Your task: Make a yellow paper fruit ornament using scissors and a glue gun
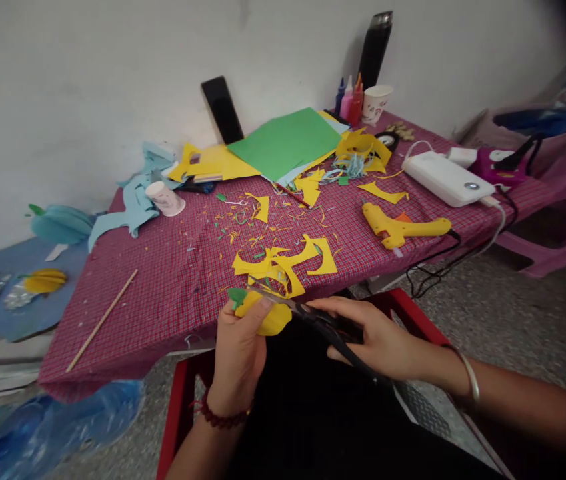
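My left hand [240, 350] is closed round a folded yellow paper shape [269, 319] with a small green leaf piece [237, 297] at its left end, held just in front of the table's near edge. My right hand [380, 340] grips black-handled scissors [313, 317], whose blades reach left onto the yellow paper shape. Yellow paper offcuts [283, 265] lie on the red checked tablecloth [163, 280] right above my hands.
A yellow glue gun [403, 227], a white power bank [445, 177], a green sheet [287, 140], glue bottles [350, 100], a paper cup [377, 103], a tipped cup [165, 198], a phone [223, 110] and a wooden stick [103, 320] sit on the table. A red stool [413, 317] is under me.
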The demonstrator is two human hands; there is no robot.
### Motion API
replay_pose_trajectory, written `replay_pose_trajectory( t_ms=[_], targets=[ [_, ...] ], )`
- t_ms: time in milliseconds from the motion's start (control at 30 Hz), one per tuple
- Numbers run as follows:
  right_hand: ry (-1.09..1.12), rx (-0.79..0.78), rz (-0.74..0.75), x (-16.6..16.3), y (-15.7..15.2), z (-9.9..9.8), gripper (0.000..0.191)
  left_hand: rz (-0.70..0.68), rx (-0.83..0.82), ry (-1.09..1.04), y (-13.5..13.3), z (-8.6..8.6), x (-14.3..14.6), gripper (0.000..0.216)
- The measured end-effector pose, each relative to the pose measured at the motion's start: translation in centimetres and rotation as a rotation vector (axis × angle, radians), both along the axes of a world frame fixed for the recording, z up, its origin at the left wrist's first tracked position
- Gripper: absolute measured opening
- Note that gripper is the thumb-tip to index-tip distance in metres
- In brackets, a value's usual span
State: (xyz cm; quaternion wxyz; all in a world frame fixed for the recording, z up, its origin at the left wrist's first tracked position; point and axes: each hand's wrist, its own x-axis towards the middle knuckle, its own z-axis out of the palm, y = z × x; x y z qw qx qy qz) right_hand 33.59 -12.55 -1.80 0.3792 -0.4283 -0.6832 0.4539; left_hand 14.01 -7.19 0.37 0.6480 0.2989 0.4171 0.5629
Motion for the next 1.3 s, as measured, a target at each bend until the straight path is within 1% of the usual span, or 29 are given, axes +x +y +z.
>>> replay_pose_trajectory(
  t_ms=[200,400,567,700,867,967,1167,1233,1300],
  targets=[
    [0.003,-0.049,0.013,-0.3,0.1,0.4,0.059,-0.029,-0.076,-0.016,-0.5,-0.4,0.3,0.024],
    [0.067,-0.077,-0.008,-0.3,-0.2,-0.1,0.057,-0.039,-0.088,-0.010,-0.6,-0.6,0.3,0.024],
    [0.086,-0.093,0.005,-0.2,-0.1,-0.3,0.057,-0.045,-0.099,0.001,-0.3,-0.2,0.3,0.023],
    [0.077,-0.078,0.011,-0.1,0.0,-0.5,0.058,-0.071,-0.095,-0.003,-0.1,-0.1,0.1,0.025],
    [0.085,-0.095,0.011,0.0,-0.2,-0.9,0.056,-0.121,-0.083,0.018,0.3,-0.4,-0.4,0.026],
    [0.097,-0.136,0.017,0.2,-0.1,-0.9,0.052,-0.169,-0.080,0.046,0.6,-0.5,-0.8,0.026],
    [0.218,-0.332,0.098,1.0,0.6,-0.4,0.055,-0.197,-0.147,0.058,1.3,0.4,-1.5,0.027],
    [0.215,-0.329,0.108,1.4,0.8,-0.1,0.055,-0.199,-0.157,0.044,1.3,0.5,-1.7,0.025],
    [0.155,-0.297,0.120,1.6,0.8,0.3,0.058,-0.204,-0.143,0.029,1.3,0.5,-1.8,0.025]
  ],
)
